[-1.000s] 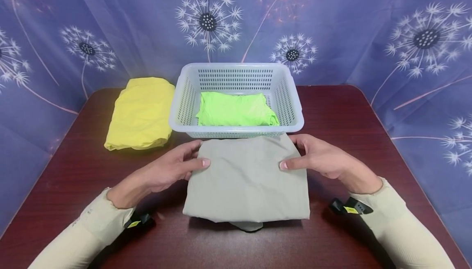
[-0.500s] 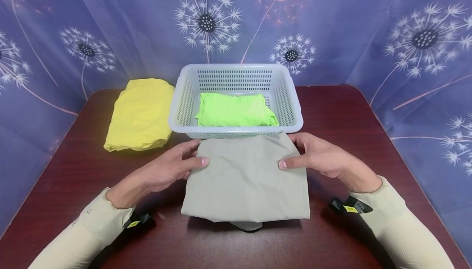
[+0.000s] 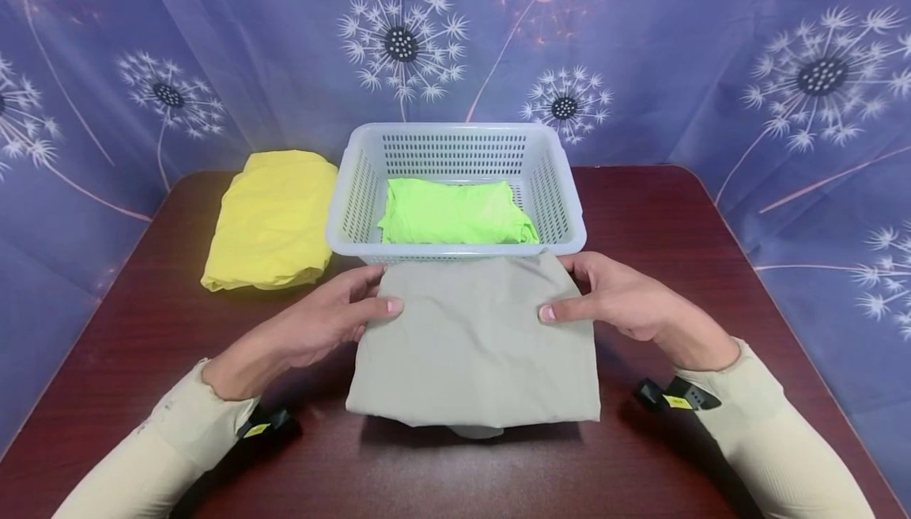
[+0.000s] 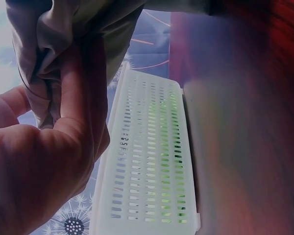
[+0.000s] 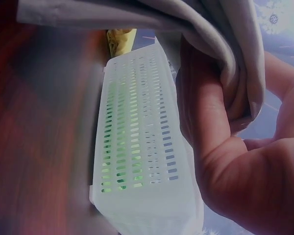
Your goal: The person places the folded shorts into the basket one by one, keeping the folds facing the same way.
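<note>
A folded grey cloth garment hangs between both hands, raised over the table in front of the basket. My left hand pinches its upper left side, thumb on top and fingers underneath. On the upper right side my right hand grips it the same way. In the left wrist view the fingers press into the cloth folds from below; the right wrist view shows the right fingers tucked under layered folds. Behind the garment stands a white perforated plastic basket, with a folded bright green cloth lying in it.
A folded yellow cloth lies on the dark red wooden table, left of the basket. A blue curtain with dandelion prints hangs behind the table and along its sides.
Both hands and the grey garment have shifted very slightly up toward the basket. The small flap showing below its lower edge is now less visible. The basket, green cloth and yellow cloth stay put.
</note>
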Demonstrator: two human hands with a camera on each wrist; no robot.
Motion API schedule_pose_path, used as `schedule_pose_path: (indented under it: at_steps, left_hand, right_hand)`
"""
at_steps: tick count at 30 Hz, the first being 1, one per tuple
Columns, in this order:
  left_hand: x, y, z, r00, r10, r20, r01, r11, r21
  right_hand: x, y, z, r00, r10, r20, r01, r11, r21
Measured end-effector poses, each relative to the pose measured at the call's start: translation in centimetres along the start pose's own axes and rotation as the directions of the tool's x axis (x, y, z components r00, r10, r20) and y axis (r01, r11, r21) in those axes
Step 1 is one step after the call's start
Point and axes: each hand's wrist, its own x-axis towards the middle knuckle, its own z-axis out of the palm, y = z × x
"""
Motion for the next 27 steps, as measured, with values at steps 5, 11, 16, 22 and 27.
schedule_pose_path:
  at_steps: [5,11,16,22,27]
  left_hand:
    - [0.0,0.2,0.0,1.000,0.006,0.001,-0.006,1.000,-0.010]
    - [0.0,0.3,-0.2,1.000,0.014,-0.005,-0.014,0.999,-0.029]
    - [0.0,0.4,-0.2,1.000,0.023,-0.022,-0.023,0.999,-0.034]
    - [0.2,0.5,-0.3,0.998,0.042,-0.040,-0.043,0.998,-0.038]
    - [0.3,0.7,-0.3,0.998,0.057,-0.034,-0.059,0.997,-0.056]
  right_hand:
    - [0.1,-0.2,0.0,1.000,-0.005,0.002,0.005,1.000,-0.004]
    - [0.2,-0.4,-0.1,1.000,-0.010,-0.020,0.009,1.000,-0.022]
    - [0.5,-0.7,0.0,1.000,-0.012,-0.027,0.012,1.000,-0.016]
    - [0.7,-0.9,-0.1,0.999,0.000,-0.042,0.000,1.000,-0.007]
    - [0.8,-1.2,-0.2,0.999,-0.008,-0.038,0.008,1.000,-0.005]
